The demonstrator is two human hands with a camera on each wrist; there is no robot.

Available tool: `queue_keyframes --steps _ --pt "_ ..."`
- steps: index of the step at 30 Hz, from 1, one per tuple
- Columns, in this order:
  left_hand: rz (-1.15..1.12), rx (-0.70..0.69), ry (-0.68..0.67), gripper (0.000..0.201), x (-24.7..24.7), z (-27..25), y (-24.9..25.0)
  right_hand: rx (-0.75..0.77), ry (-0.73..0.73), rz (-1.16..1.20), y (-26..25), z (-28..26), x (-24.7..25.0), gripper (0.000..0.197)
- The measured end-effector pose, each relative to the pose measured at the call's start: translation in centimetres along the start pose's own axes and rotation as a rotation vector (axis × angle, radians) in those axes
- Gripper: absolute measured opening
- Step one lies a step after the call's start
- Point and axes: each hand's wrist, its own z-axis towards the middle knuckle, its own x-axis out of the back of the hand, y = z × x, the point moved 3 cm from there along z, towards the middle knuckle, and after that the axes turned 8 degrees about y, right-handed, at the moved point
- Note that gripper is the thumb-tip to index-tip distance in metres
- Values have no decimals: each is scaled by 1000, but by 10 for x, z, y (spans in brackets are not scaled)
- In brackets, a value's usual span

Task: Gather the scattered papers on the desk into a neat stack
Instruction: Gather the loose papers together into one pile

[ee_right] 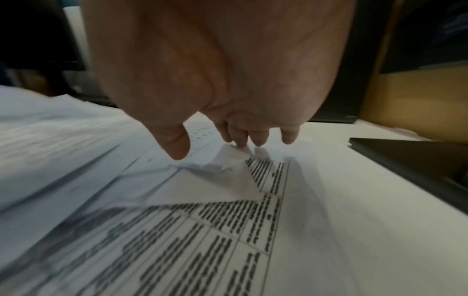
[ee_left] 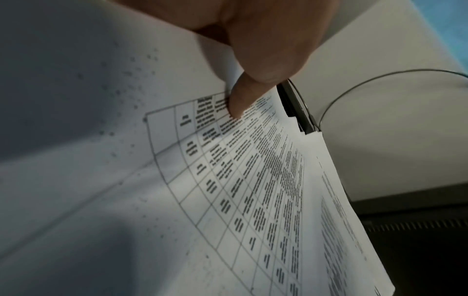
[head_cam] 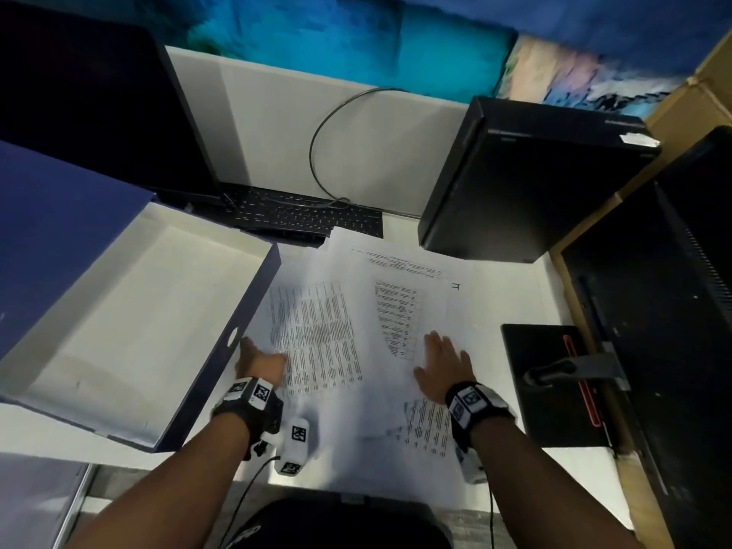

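I see the papers (head_cam: 380, 330) spread in a loose, overlapping fan across the middle of the white desk (head_cam: 511, 287), between the open blue box (head_cam: 130, 311) on the left and the black pad (head_cam: 550, 386) on the right, with their far edges reaching the black keyboard (head_cam: 313, 215). My left hand (head_cam: 259, 360) sits at the left edge of the sheets, just beside the box wall; in the left wrist view the thumb and a finger (ee_left: 240, 100) are closed on the edge of a printed table sheet (ee_left: 253, 190), pinching it and lifting it off the desk. My right hand (head_cam: 441, 360) lies palm down on the right side of the pile with its fingers stretched out; in the right wrist view the fingertips (ee_right: 255, 138) press down on the paper, and a corner of one sheet (ee_right: 228, 158) is crumpled up just under them. Another printed sheet (head_cam: 427, 425) pokes out near my right wrist, at the near edge of the desk. Behind the papers a dark monitor (head_cam: 91, 105) stands at the left, a black computer case (head_cam: 530, 180) at the right, and a thin grey cable (head_cam: 325, 136) loops against the white partition (head_cam: 269, 124) between them.
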Motion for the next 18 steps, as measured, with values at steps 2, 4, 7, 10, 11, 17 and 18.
queue_keyframes --steps 2,4,7,10,11,17,18 --pt "-5 29 31 75 1 -6 1 7 -27 -106 -5 -18 -6 67" --pt "4 -8 47 68 -1 -11 2 41 -3 -119 -14 -37 -12 54" --pt "2 -30 34 68 -6 -14 0 11 31 103 -17 -38 -7 37" --pt "47 -55 27 73 -4 -13 -5 -36 148 206 1 -10 6 52" --pt "69 -58 29 73 -1 -12 -7 -37 152 202 4 -4 8 60" --pt "162 -92 40 61 2 -12 -4 19 60 -53 -4 -6 -5 56" --pt "169 -86 29 61 0 -13 -3 26 95 -26 -5 -6 -2 53"
